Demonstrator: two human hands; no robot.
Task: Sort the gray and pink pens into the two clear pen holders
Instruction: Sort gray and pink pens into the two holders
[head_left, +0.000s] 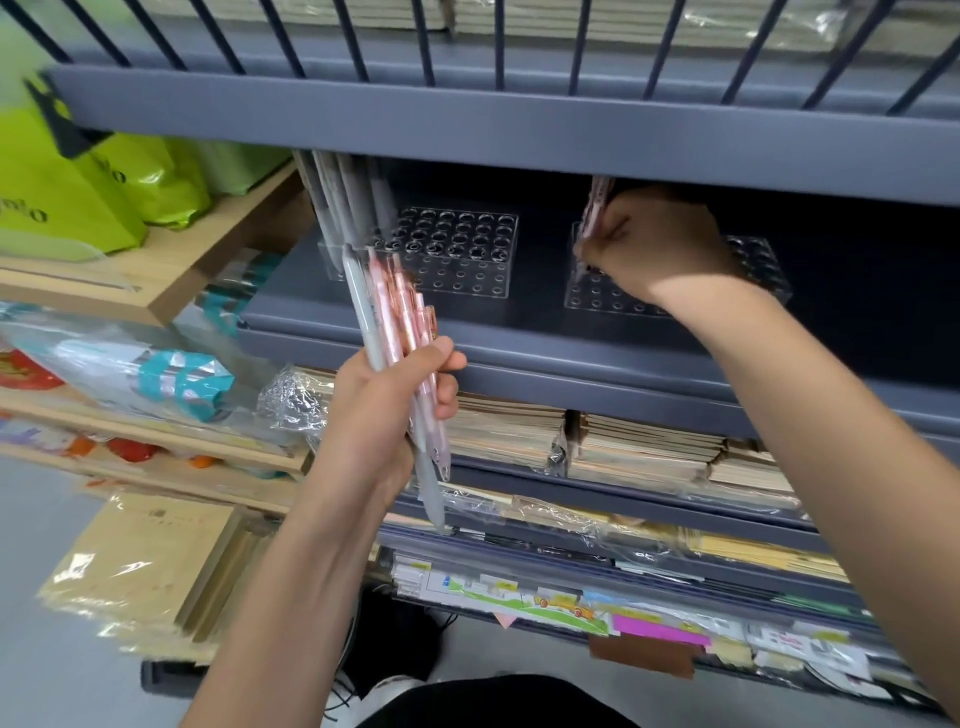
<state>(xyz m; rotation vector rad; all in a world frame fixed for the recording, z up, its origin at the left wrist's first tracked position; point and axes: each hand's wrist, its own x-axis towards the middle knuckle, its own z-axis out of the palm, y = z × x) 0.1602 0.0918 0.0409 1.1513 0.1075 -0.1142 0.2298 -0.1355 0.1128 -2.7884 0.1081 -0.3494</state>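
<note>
My left hand (387, 410) grips a bundle of pink and gray pens (395, 332) in front of the gray shelf. The left clear pen holder (457, 249) stands on the shelf with several gray pens (343, 197) upright in its left side. Over the right clear pen holder (597, 296), my right hand (654, 244) pinches a pink pen (595, 208) held upright, tip down at the holder's left end. That hand hides much of the right holder.
The gray shelf's upper ledge (519, 135) hangs low over both holders. Stacks of wrapped notebooks (644, 452) fill the shelf below. Green bags (78, 192) and wooden trays (156, 291) sit to the left.
</note>
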